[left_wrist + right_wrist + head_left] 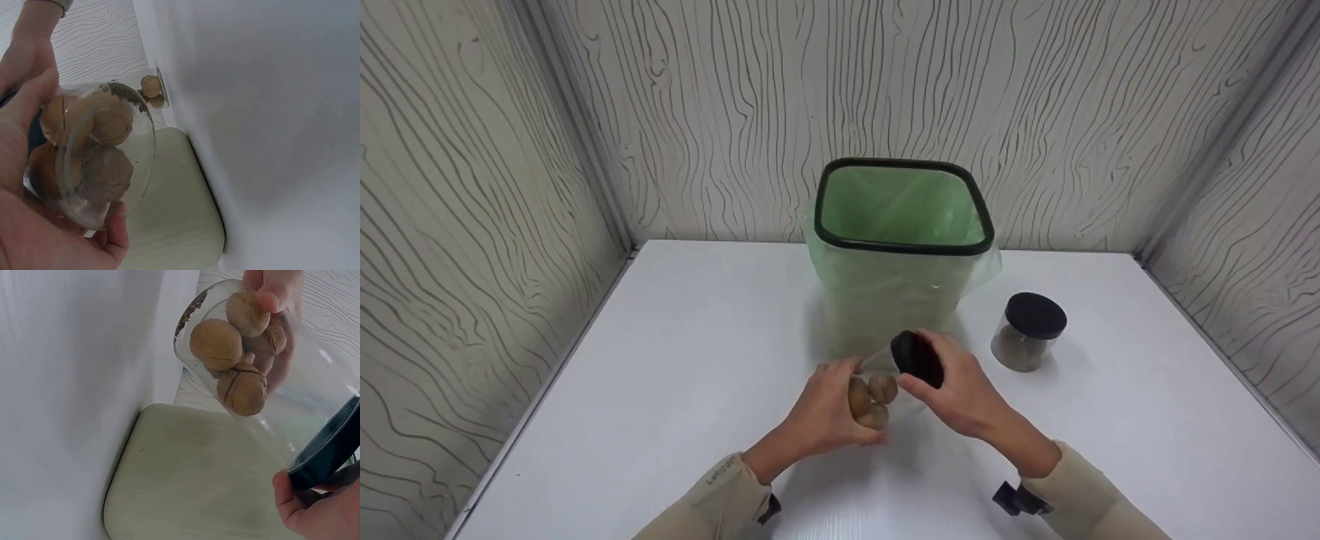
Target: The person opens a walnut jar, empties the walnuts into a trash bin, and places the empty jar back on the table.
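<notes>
A clear jar with several walnuts lying toward its base is held tilted above the table, in front of the bin. My left hand grips the jar's body near the base, with fingers and thumb around it. At the other end, my right hand grips the black lid by its rim. In the right wrist view the lid sits at the jar's mouth; whether it is loose or tight I cannot tell. Brown residue shows along the edge of the jar's base.
Behind the hands stands a pale green bin with a black rim and a bag liner. A second clear jar with a black lid stands upright to the right, brown round contents inside. Wood-grain panels enclose the white table.
</notes>
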Available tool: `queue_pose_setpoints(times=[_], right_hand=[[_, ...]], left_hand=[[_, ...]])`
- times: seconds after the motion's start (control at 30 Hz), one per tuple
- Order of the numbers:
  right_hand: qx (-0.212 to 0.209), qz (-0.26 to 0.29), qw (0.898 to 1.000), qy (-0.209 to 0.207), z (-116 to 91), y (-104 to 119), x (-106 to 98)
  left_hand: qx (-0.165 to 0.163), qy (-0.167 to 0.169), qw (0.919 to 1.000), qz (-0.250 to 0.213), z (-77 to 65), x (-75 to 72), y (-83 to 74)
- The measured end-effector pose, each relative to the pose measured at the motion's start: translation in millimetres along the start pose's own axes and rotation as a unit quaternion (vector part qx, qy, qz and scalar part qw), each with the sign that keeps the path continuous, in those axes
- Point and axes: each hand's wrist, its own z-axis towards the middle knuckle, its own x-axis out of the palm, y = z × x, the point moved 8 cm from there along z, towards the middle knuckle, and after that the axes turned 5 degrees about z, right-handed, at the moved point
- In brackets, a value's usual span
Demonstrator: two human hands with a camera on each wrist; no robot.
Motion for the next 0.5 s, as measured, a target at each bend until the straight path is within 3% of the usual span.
queue_pose_setpoints(times=[0.13,0.5], right_hand=[[0.008,-0.015,1.000,0.001,0.1,-1.6,1.3],[-0.014,0.000,1.000,-0.006,1.2,2.8,-1.8]], left_hand=[[0.010,-0.006,0.9998,0.016,0.2,0.1,-0.9],[0.030,0.010,0.9991,-0.027,-1.8,1.5,-4.1]])
